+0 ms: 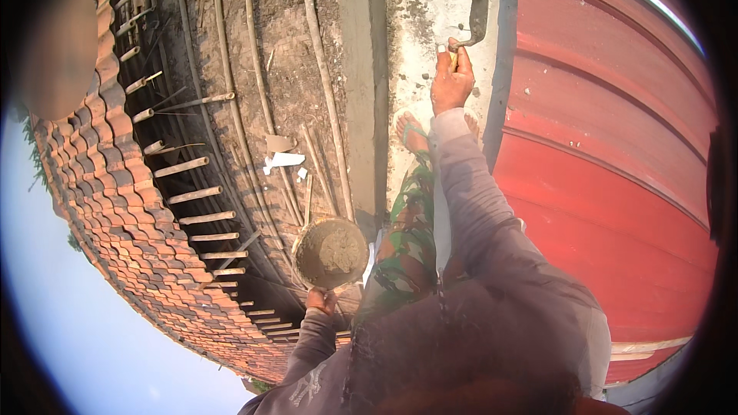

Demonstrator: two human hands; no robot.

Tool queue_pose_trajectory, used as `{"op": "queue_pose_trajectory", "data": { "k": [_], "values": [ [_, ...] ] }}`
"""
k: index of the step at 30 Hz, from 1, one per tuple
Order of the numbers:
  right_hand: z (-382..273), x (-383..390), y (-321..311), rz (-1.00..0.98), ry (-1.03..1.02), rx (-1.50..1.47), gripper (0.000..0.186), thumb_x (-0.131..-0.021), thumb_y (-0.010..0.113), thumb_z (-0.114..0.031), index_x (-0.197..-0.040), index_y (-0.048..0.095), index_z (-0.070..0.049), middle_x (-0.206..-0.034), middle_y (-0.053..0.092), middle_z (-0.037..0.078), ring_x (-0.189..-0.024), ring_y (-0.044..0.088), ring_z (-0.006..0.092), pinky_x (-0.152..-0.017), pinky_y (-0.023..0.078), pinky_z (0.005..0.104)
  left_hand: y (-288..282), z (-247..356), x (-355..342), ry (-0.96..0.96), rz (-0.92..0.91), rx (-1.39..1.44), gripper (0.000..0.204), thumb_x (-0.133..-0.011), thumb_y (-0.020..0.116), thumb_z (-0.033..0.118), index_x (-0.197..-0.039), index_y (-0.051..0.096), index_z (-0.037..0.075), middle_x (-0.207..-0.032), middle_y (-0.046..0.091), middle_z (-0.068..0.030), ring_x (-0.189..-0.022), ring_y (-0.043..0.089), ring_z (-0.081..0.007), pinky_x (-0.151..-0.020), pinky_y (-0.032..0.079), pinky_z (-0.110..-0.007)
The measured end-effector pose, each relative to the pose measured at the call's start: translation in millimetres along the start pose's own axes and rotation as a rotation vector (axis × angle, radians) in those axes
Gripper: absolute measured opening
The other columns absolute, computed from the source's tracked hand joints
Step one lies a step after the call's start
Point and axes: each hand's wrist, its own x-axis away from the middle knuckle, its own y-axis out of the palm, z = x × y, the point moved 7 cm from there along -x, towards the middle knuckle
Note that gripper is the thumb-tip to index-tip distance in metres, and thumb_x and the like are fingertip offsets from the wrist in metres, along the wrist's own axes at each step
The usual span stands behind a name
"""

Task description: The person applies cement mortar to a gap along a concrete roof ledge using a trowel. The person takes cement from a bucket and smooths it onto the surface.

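Observation:
My right hand (451, 83) grips the short handle of a mortar-coated trowel (479, 8), its blade angled forward over a pale, speckled concrete strip (403, 46). My left hand (321, 301) holds a round bucket (330, 252) of wet grey mortar by its near side, at the left of my leg. My feet (413, 132) in sandals are on the concrete strip, partly hidden by my right forearm. A smooth grey cement band (361, 100) runs along the left side of the strip.
Red corrugated metal roofing (600, 223) lies right of the strip. On the left, bamboo poles (327, 77) rest on a brown dirty surface with white scraps (287, 159). Beyond are exposed batten ends (196, 194) with dark gaps, curving tiled roofing (115, 184) and sky.

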Motion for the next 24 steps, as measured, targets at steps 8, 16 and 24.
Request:
{"op": "queue_pose_trajectory", "data": {
  "k": [8, 16, 24],
  "values": [
    [108, 56, 138, -0.295, 0.322, 0.281, 0.048, -0.098, 0.061, -0.023, -0.136, 0.060, 0.006, -0.118, 0.069, 0.017, -0.102, 0.066, 0.0269, -0.092, 0.051, 0.0363, -49, -46, -71, -0.083, -0.076, 0.178, 0.005, -0.089, 0.051, 0.002, -0.088, 0.055, -0.002, -0.100, 0.060, -0.0152, -0.098, 0.064, -0.0321, -0.094, 0.058, -0.052],
    [116, -29, 124, -0.502, 0.950, -0.157, 0.043, -0.105, 0.050, -0.044, -0.105, 0.065, -0.004, -0.079, 0.054, 0.003, -0.058, 0.052, 0.0126, -0.050, 0.050, 0.0308, 45, -31, -32, -0.356, -1.304, 0.718, 0.028, -0.094, 0.043, 0.006, -0.112, 0.059, -0.006, -0.123, 0.063, -0.0221, -0.120, 0.059, -0.0428, -0.107, 0.051, -0.058],
    [200, -27, 162, -0.772, 1.124, -0.187, 0.047, -0.100, 0.052, -0.050, -0.077, 0.054, -0.010, -0.062, 0.048, 0.000, -0.048, 0.045, 0.0138, -0.046, 0.045, 0.0327, 15, -28, -75, -0.115, -0.290, 0.361, 0.030, -0.090, 0.045, 0.004, -0.113, 0.062, -0.006, -0.126, 0.065, -0.0252, -0.118, 0.062, -0.0445, -0.108, 0.050, -0.057]
  ]
}}
